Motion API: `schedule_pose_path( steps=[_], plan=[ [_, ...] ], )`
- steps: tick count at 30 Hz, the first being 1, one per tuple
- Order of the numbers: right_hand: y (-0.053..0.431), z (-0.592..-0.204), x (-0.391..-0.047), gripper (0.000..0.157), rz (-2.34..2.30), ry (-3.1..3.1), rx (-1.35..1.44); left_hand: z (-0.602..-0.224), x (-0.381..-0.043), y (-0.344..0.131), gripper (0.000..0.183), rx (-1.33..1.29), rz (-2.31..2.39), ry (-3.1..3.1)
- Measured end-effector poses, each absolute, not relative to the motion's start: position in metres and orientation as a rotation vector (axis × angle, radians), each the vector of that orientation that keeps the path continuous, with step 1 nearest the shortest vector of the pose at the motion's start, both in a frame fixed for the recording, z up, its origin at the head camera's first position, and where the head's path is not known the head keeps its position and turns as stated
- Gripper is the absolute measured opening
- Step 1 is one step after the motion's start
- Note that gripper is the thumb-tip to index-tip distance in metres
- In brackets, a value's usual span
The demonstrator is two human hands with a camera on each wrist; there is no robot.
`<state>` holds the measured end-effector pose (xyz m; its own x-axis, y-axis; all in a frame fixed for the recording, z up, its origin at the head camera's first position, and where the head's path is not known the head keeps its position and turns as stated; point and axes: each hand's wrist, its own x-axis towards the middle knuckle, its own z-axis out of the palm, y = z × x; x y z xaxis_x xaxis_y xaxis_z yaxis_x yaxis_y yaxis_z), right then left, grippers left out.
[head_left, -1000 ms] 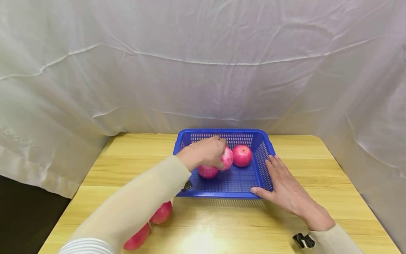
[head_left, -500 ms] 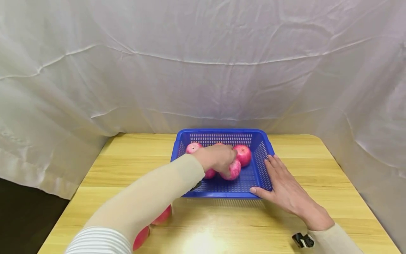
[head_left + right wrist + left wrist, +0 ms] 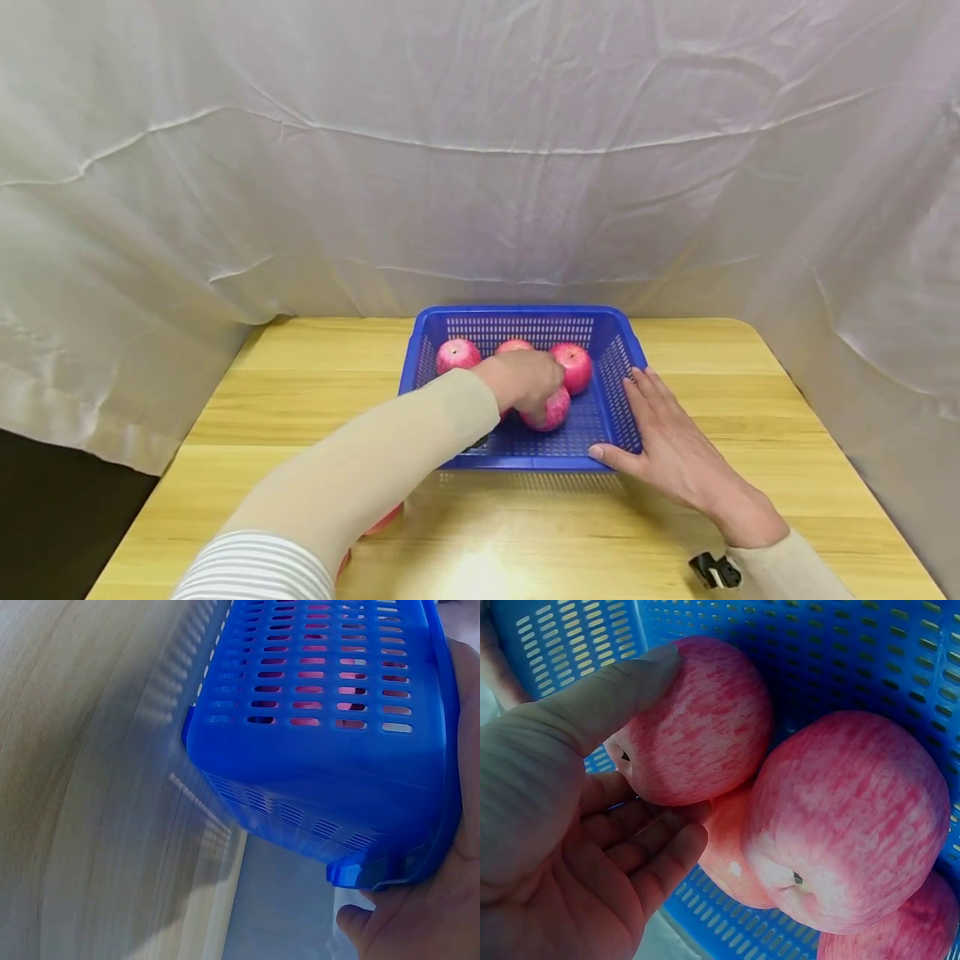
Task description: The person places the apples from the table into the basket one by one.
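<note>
One apple [image 3: 712, 724] pinched in left hand [image 3: 523, 377]; straight-fingered right hand [image 3: 678, 450] against basket [image 3: 540, 462]; rough release might jostle neighbouring apples [image 3: 855, 817].

From the head, the left hand [image 3: 525, 377] hides most of its fingers and the left part of the apple [image 3: 553, 408] in its grip. The far middle apple [image 3: 514, 344] shows only its top; another apple [image 3: 504, 413] is a thin strip beneath the wrist. The left sleeve [image 3: 360, 467] covers the basket's [image 3: 532, 462] near left corner and nearly all of two near apples [image 3: 388, 518] [image 3: 344, 562] on the surface [image 3: 720, 375], whose near edge is out of frame. By the left wrist, a right-hand apple [image 3: 911, 930] is cropped. By the right wrist, the right hand [image 3: 678, 450] is cut off and fruit shows only as uncountable pink patches [image 3: 305, 721] through slots.
</note>
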<state>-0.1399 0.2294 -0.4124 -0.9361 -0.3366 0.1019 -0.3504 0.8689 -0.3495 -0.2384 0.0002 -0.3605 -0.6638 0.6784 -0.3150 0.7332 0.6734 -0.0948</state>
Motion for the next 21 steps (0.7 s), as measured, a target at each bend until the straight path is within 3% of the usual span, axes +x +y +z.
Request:
schedule_pose_path(
  steps=[21],
  plan=[
    [0.2295, -0.4135, -0.1392, 0.114, 0.567, -2.993, 0.552, -0.3694, -0.2343, 0.0077, 0.039, 1.023, -0.347, 2.733]
  ],
)
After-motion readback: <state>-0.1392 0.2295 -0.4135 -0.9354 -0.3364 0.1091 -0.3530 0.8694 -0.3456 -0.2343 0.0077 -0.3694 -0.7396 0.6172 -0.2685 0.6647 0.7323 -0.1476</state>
